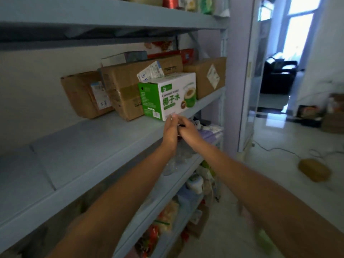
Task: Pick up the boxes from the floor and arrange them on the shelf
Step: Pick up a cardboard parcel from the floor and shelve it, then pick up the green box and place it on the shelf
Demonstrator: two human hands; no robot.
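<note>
Now my left hand point(170, 130) and right hand point(188, 130), fingers together, seemingly touch the coconut water box point(168, 95); I'd nudge it squarely back on the shelf point(89, 146).

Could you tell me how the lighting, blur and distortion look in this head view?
Head view: the window at upper right is blown out, with glare on the floor; the shelf bay is dim; the shelf lines bow with wide-angle distortion; the forearms near the bottom edge are blurred, while the green and white box reads fairly sharp.
</note>
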